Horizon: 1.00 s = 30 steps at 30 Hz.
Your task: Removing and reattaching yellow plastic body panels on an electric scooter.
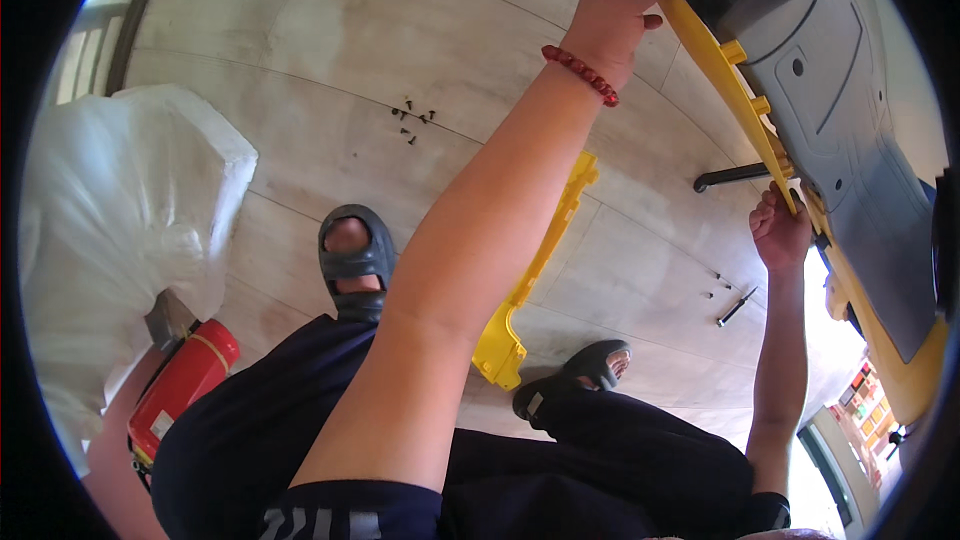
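Note:
A long, curved yellow plastic trim strip [706, 43] with short round pegs along one side runs along the edge of a large grey moulded panel [815, 70]. My left hand [612, 25], with a red bead bracelet at the wrist, grips the strip near its upper end. Lower down, my right hand [780, 230] pinches the strip's other end beside the panel. Whether the pegs sit in the panel I cannot tell. Between my feet, partly behind my left forearm, a second yellow plastic trim piece [498, 345] lies on the floor.
Several dark screws [408, 115] lie scattered on the tiled floor [330, 70]. A screwdriver [737, 307] is near my right forearm, with a few small screws [712, 294] by it. To the left stand a white plastic-wrapped object [120, 200] and a red fire extinguisher [190, 380]. A black leg [735, 177] juts out beside the panel.

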### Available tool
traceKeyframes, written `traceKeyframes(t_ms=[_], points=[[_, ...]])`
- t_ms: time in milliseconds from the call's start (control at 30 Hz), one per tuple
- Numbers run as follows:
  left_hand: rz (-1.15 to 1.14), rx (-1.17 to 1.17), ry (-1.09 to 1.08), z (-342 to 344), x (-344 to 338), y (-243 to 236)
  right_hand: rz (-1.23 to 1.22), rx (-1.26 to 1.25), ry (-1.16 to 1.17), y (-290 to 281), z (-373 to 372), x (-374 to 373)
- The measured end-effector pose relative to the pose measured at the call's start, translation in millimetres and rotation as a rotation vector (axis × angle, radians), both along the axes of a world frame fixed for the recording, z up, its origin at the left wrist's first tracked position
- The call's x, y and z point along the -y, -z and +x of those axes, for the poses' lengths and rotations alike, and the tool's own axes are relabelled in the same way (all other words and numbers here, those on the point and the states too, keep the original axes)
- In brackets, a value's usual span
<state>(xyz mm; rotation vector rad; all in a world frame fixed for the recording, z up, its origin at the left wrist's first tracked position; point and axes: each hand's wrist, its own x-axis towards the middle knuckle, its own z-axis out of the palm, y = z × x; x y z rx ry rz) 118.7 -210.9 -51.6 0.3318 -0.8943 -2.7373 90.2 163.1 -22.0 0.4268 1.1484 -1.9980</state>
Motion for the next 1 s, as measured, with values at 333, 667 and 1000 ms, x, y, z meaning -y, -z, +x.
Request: traceKeyframes(t_ms=[333,667,1000], points=[[0.014,0.111,-0.139,-8,4,12,-0.039,0.102,0.221,-1,3,8],[0.002,0.118,0.037,-15,16,28,0.054,0.044,0.135,3,4,18],[0.028,0.092,-0.049,-3,16,18,0.025,0.088,0.161,9,10,15]])
